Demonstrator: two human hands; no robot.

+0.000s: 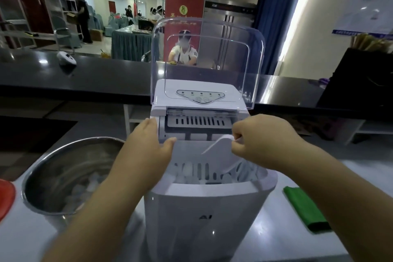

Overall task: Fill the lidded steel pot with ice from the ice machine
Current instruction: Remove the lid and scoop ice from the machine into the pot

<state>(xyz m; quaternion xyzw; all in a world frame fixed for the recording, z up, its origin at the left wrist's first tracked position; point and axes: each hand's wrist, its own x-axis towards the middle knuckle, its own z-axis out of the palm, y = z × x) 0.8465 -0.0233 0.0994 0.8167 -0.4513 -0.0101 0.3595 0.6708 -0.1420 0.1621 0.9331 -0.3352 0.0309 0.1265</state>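
Right hand pinches the white ice scoop handle at frame centre, bowl dipping down-right into the ice machine basket. Left hand rests relaxed on the basket's left rim, gripping nothing. Steel pot, some ice inside, sits lower left, so the scoop must cross leftward past the left hand.

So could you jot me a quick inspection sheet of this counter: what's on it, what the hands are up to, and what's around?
Surface: pale glossy counter, things standing on it.
Job's things: white ice machine, clear lid raised; ice in its basket. Steel pot to its left, open, some ice inside.
Clutter: green object to the right; red object at the left edge.
Grips: left hand rests on the machine's left rim, fingers straight; right hand pinches a white scoop.
Cables: nothing seen.
Surroundings: dark bar counter behind, people beyond it.
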